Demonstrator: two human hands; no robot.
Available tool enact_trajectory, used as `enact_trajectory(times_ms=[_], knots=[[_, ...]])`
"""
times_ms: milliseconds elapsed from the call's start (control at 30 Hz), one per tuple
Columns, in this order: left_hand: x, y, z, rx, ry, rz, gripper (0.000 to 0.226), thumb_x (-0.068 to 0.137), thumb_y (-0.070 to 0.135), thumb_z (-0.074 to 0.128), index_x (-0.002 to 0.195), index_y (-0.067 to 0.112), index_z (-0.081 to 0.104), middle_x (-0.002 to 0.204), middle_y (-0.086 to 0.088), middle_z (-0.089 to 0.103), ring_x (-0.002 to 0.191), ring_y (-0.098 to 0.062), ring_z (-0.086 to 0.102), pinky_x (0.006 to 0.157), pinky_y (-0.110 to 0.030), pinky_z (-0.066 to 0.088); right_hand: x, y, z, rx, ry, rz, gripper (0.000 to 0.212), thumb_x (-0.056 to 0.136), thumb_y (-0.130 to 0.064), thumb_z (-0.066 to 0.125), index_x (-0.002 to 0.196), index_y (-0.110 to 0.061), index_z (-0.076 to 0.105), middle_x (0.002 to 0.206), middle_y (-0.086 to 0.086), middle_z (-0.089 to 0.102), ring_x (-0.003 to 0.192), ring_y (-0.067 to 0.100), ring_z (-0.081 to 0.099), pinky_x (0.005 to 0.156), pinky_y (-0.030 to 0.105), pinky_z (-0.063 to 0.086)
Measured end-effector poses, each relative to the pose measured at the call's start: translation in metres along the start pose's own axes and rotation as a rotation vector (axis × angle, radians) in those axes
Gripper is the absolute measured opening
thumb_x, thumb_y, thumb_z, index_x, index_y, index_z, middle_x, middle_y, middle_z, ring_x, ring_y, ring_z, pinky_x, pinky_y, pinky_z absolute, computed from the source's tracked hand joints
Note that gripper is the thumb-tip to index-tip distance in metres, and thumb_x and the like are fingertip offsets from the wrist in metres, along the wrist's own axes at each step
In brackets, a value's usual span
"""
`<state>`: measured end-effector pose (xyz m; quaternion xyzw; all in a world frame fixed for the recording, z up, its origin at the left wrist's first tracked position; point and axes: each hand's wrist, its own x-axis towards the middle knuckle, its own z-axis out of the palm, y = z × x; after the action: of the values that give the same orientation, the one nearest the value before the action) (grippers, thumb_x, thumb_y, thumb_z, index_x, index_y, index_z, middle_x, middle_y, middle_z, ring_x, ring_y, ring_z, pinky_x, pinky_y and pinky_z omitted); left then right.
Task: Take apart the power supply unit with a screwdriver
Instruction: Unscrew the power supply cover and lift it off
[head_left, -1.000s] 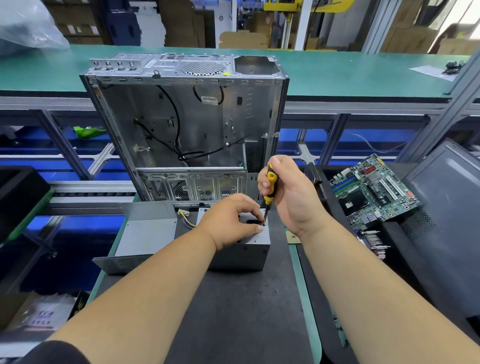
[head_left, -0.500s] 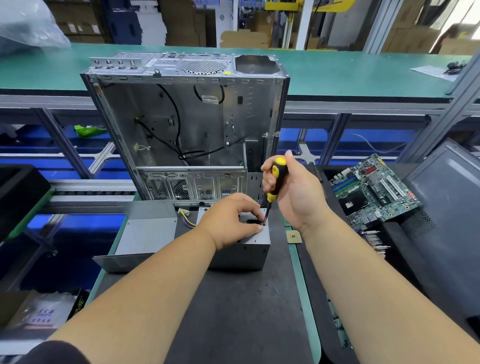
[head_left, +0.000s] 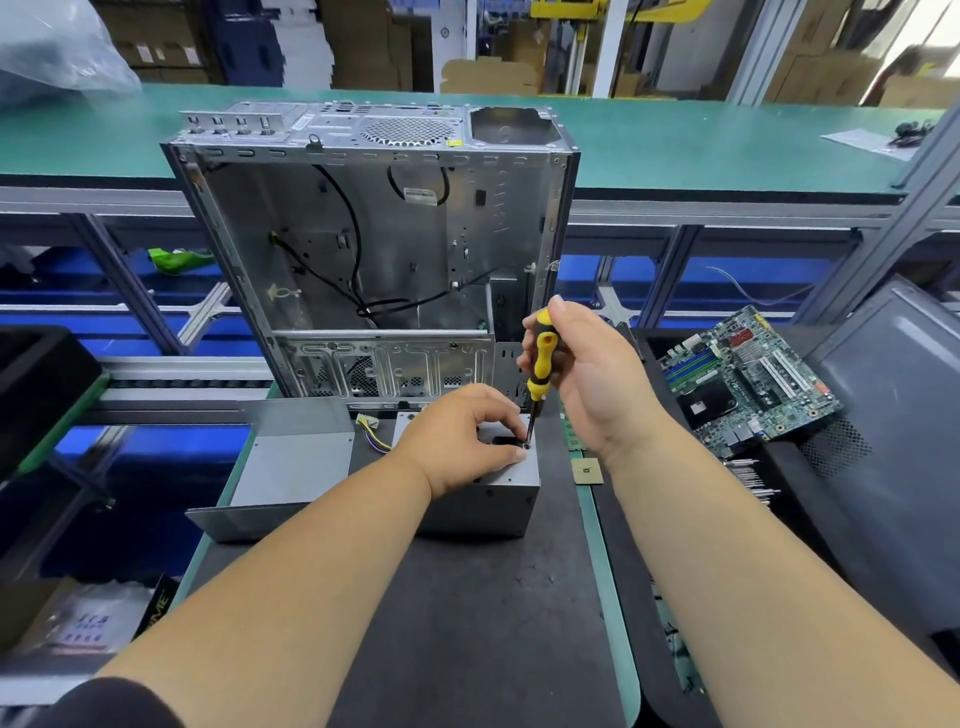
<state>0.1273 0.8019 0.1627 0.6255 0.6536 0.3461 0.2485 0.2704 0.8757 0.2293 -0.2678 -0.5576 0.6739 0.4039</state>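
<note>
A grey metal power supply unit (head_left: 483, 506) lies on the dark mat in front of me. My left hand (head_left: 462, 441) rests on its top, with thumb and fingers curled round the screwdriver's tip at the right rear corner. My right hand (head_left: 587, 374) grips the yellow and black screwdriver (head_left: 543, 358), which stands nearly upright with its tip on a screw at that corner. Coloured wires (head_left: 374, 434) stick out of the unit's left side.
An open, empty computer case (head_left: 374, 234) stands upright just behind the unit. A grey metal cover (head_left: 291, 457) lies to the left. A green motherboard (head_left: 748, 374) rests on the right, with a small chip (head_left: 587, 472) and a dark side panel (head_left: 893, 415) near it.
My right hand has shifted its hold on the screwdriver handle, fingers moving up and opening out around it. The left hand and the unit have stayed in place.
</note>
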Motion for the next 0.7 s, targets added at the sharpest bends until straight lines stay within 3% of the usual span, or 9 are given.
enact_trajectory(times_ms=[100,233,400,567,700], knots=[[-0.0005,-0.0002,-0.0001,0.013,-0.001,-0.004,0.02,0.076,0.029,0.083,0.077,0.044,0.07,0.111,0.021,0.06,0.108,0.006,0.055,0.09,-0.014,0.04,-0.0012,0.0018,0.0041,0.097,-0.031,0.029,0.051,0.108,-0.04,0.031,0.082,-0.009,0.063,0.063,0.002,0.05,0.06,0.015,0.046,0.065,0.026,0.044],[-0.0004,-0.0009,0.0008,0.002,0.007,0.001,0.018,0.075,0.028,0.083,0.079,0.041,0.072,0.11,0.021,0.061,0.108,0.006,0.055,0.09,-0.015,0.041,-0.0027,0.0032,0.0062,0.132,-0.065,0.018,0.058,0.108,-0.045,0.022,0.081,-0.008,0.057,0.061,0.003,0.041,0.058,0.015,0.036,0.06,0.025,0.036],[0.0008,-0.0023,0.0012,-0.001,0.007,0.025,0.017,0.075,0.025,0.083,0.081,0.037,0.073,0.108,0.019,0.061,0.108,0.005,0.055,0.096,-0.018,0.041,-0.0039,0.0048,0.003,0.081,-0.076,0.001,0.026,0.096,-0.038,0.047,0.088,-0.014,0.046,0.069,0.0,0.049,0.064,0.017,0.042,0.068,0.028,0.039],[0.001,-0.0024,0.001,0.012,0.011,0.022,0.019,0.075,0.028,0.083,0.079,0.042,0.07,0.108,0.021,0.06,0.109,0.006,0.055,0.095,-0.017,0.041,-0.0026,0.0049,-0.0005,0.043,-0.046,-0.016,0.024,0.094,-0.038,0.053,0.086,-0.015,0.057,0.079,0.0,0.061,0.071,0.015,0.057,0.08,0.036,0.048],[0.0014,-0.0021,0.0009,0.024,0.007,0.018,0.02,0.076,0.029,0.082,0.078,0.044,0.07,0.11,0.021,0.06,0.11,0.005,0.055,0.096,-0.018,0.041,-0.0009,0.0029,0.0029,0.123,-0.006,0.027,0.04,0.104,-0.04,0.041,0.087,-0.01,0.061,0.067,0.002,0.054,0.061,0.014,0.05,0.068,0.028,0.046]])
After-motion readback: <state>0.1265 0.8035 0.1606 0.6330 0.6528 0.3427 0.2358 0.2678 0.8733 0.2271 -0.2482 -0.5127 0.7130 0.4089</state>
